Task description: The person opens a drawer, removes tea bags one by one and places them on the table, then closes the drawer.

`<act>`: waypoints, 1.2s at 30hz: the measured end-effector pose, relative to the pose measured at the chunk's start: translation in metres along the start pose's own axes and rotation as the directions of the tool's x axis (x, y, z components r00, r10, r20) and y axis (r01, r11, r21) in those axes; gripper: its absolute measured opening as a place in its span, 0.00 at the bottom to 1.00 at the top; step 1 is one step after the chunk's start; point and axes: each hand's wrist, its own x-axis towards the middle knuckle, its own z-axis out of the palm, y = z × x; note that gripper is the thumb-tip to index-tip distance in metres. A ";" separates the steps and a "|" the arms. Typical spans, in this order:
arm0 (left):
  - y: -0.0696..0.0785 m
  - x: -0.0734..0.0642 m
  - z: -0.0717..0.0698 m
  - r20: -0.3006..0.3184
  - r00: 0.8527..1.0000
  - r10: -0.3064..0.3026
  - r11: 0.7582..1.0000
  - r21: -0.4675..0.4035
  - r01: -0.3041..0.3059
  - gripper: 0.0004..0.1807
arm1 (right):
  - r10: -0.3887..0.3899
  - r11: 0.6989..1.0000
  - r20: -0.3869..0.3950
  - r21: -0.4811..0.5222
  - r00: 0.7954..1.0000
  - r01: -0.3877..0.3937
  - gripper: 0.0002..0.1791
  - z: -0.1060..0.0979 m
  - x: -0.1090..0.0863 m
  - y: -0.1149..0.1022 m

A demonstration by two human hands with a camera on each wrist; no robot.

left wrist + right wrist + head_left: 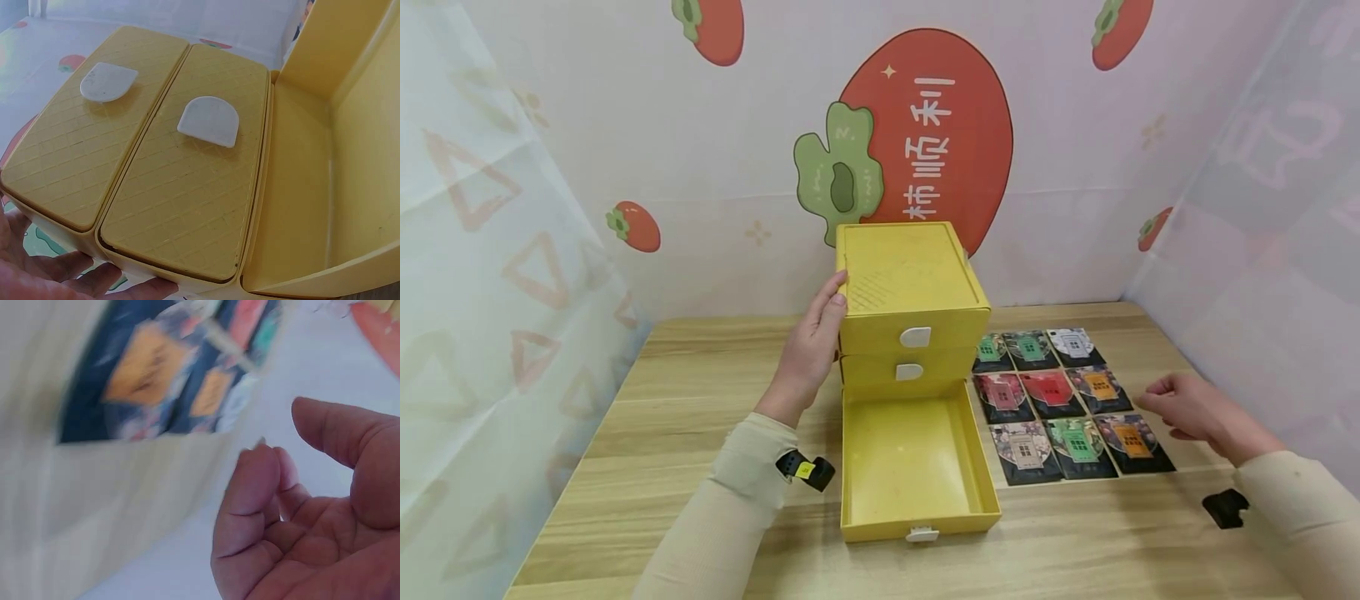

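Note:
A yellow drawer cabinet [917, 271] stands on the table, its two upper drawers closed. Its bottom drawer [910, 458] is pulled out and has nothing inside. My left hand [805, 358] rests against the cabinet's left side, thumb near the top edge. In the left wrist view, its fingers [94, 278] lie along the side wall beside the closed drawer fronts [187, 169]. My right hand [1198, 408] hovers right of several flat packets [1052, 392], fingers loosely bent and holding nothing. The orange-labelled packet [1135, 442] at the near right is among those closest to it.
The packets lie in three rows of three, right of the cabinet, on the wood-grain table [700, 450]. White tabs [915, 337] mark the drawer fronts. A printed cloth backdrop [722, 133] rises behind, with fabric walls [482, 275] at both sides.

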 end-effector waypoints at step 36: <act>0.003 0.000 0.001 -0.006 1.000 -0.004 1.000 0.000 0.004 0.29 | -0.898 0.408 -0.083 -0.527 0.432 0.746 0.11 0.158 -0.092 -0.179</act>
